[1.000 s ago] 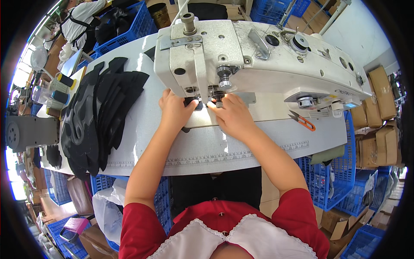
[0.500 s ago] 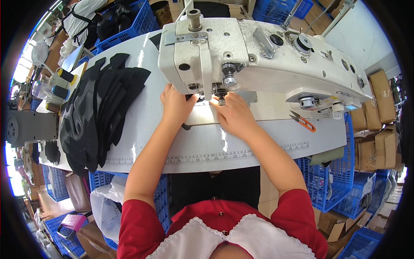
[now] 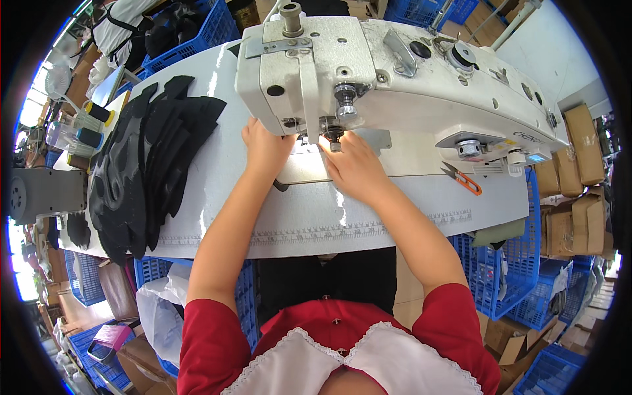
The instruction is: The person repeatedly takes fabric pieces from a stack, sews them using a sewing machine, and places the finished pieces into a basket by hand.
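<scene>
My left hand (image 3: 266, 150) is at the white sewing machine (image 3: 309, 72), its curled fingers partly hidden behind the machine's head. From the other side of the lit needle area my right hand (image 3: 357, 166) reaches in, fingers bent and drawn together. Whatever lies between the fingertips is too small and covered to name; a dark bit shows by the left thumb. Under my left wrist a small black tab (image 3: 281, 186) sits at the edge of the metal bed plate (image 3: 304, 170). Orange-handled thread snips (image 3: 463, 179) lie on the table, right of my right hand.
Stacked black cut pieces (image 3: 141, 171) cover the table's left side, near thread spools (image 3: 95, 125). A printed ruler strip (image 3: 316, 234) follows the front edge. Blue crates (image 3: 497, 276) and cardboard boxes (image 3: 584, 158) stand at right. A white plastic bag (image 3: 161, 316) hangs below left.
The whole view has shifted slightly, with the machine sitting a little higher and further left. Both hands stay at the needle area with nearly the same pose.
</scene>
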{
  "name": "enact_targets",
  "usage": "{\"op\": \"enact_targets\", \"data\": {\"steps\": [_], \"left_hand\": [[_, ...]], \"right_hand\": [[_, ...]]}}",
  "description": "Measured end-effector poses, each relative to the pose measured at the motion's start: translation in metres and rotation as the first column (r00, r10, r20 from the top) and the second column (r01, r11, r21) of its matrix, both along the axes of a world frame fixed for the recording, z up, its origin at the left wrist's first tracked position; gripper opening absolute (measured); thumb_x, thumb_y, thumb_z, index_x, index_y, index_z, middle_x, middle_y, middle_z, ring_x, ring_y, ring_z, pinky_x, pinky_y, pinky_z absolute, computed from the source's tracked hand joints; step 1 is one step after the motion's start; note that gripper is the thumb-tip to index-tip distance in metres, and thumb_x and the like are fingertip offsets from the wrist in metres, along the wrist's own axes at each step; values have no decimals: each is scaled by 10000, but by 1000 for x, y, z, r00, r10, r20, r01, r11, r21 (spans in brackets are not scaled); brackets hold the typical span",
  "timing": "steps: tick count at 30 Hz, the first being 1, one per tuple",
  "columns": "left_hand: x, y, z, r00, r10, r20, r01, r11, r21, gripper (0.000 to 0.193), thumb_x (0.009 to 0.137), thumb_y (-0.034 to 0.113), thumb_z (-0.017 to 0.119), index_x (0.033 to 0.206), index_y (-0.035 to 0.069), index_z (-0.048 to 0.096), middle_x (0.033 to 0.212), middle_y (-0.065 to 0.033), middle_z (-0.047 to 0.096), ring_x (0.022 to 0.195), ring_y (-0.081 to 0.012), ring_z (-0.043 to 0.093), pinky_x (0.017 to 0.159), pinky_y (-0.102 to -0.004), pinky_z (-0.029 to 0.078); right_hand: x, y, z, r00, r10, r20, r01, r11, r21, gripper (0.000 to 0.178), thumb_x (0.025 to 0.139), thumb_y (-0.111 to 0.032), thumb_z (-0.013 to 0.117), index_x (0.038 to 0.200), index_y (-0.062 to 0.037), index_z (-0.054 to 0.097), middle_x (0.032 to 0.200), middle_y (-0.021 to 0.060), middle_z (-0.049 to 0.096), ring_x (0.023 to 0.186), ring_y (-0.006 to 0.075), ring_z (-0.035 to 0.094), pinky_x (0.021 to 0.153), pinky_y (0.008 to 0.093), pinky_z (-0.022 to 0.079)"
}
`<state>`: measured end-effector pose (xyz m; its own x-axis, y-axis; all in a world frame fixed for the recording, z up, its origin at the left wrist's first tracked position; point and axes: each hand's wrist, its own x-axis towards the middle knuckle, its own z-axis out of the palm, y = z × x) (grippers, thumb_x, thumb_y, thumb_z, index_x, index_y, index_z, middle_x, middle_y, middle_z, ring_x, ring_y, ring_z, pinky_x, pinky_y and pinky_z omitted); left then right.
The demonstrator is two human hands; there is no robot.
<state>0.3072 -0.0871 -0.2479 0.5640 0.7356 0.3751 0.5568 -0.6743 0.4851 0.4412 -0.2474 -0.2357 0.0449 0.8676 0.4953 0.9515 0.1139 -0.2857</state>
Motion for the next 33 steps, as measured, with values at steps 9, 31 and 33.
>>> {"op": "enact_targets", "data": {"steps": [9,31,33], "left_hand": [[1,1,-3,1000,13,10,-13,999,33,273,732,174,738,994,119,686,1042,-70,638,1091,-310,538,920,-486,362],[-3,2,5,1000,22,-12,-21,999,47,236,765,179,708,983,91,691,980,-102,669,1032,-327,575,872,-472,403],[-3,4,12,993,-1,121,7,999,-49,234,765,161,700,982,74,684,959,-118,675,981,-338,602,830,-468,434]], "right_hand": [[2,0,-2,1000,8,13,-7,995,-98,331,909,-192,561,1209,-71,631,895,155,518,975,319,498,882,426,424],[-1,1,2,1000,-25,-13,24,997,-79,267,827,-117,603,1070,-7,595,1104,110,573,1106,285,524,1016,414,421],[-1,0,1,1000,-24,-9,23,997,-72,269,826,-116,602,1071,-8,594,1112,110,572,1113,285,521,1017,415,420]]}}
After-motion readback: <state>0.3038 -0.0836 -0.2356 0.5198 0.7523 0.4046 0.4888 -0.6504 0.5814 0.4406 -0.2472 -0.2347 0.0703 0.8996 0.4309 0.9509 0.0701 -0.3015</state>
